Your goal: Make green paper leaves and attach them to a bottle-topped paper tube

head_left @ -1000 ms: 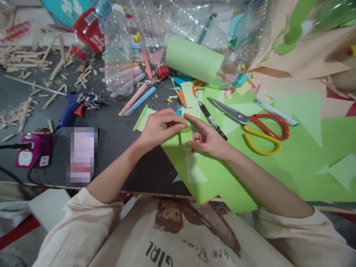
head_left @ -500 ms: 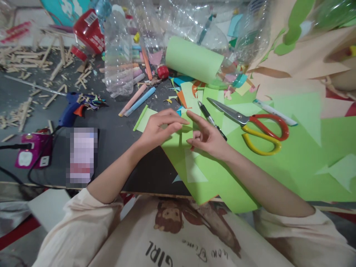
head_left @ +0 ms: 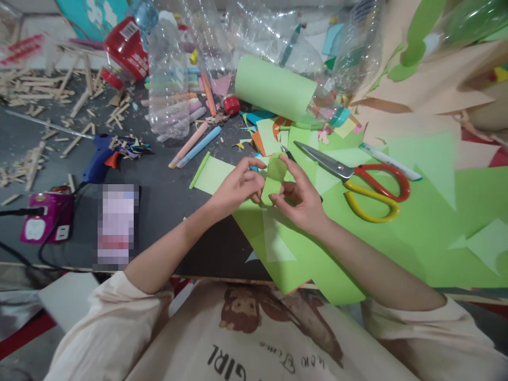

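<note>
Green cutout (head_left: 272, 185) is held between the two hands, over the green sheets (head_left: 416, 238) on the tabletop (head_left: 210, 248). Its long axis is pointed away from the body, the far end leaned a little to the right, and it is crossed by a crease near the middle. By the right hand (head_left: 302, 198) it is pinched along its right side, index finger at the far end and thumb at the near end, so that the paper lies directly to the left of that grip. By the left hand (head_left: 240, 184) it is met from the other side, the fingers curled near its left edge; whether it is pinched there or merely brushed cannot be told. Just beyond the right hand, a pen (head_left: 289, 154) is partly hidden. Farther out, a bottle (head_left: 319, 105) is laid on its side, wrapped in a pale green sleeve (head_left: 273, 87), its teal cap (head_left: 340, 117) turned to the right. Clear bottles (head_left: 169, 79) are gathered behind and to the left; what they contain cannot be made out through the glare.
</note>
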A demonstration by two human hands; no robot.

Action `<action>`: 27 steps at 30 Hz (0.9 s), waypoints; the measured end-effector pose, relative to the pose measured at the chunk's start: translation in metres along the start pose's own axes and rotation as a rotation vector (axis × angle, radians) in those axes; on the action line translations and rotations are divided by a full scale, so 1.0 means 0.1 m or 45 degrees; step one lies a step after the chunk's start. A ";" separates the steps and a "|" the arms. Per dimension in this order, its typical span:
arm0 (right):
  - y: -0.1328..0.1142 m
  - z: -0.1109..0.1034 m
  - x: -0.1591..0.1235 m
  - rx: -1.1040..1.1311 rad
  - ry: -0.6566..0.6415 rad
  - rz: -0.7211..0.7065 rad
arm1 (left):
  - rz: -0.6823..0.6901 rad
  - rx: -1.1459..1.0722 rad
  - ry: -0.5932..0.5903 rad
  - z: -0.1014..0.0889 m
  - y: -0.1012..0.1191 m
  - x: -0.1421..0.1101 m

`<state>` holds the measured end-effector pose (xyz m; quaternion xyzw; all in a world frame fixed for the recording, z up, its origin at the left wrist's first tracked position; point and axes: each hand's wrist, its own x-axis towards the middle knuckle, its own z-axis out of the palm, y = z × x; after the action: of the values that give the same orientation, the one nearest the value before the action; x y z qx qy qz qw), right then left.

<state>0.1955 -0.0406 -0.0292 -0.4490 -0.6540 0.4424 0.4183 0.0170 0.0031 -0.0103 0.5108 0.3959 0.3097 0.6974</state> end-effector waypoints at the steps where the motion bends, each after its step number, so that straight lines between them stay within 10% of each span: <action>1: -0.01 0.00 0.00 0.010 0.011 0.019 | -0.059 0.007 -0.021 0.00 0.01 0.00; 27: -0.05 -0.01 -0.03 0.119 0.068 -0.176 | 0.076 0.071 0.198 -0.06 0.05 0.03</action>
<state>0.1956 -0.0438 -0.0251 -0.3944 -0.6505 0.4305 0.4857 0.0128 0.0103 -0.0073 0.5159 0.4420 0.3579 0.6406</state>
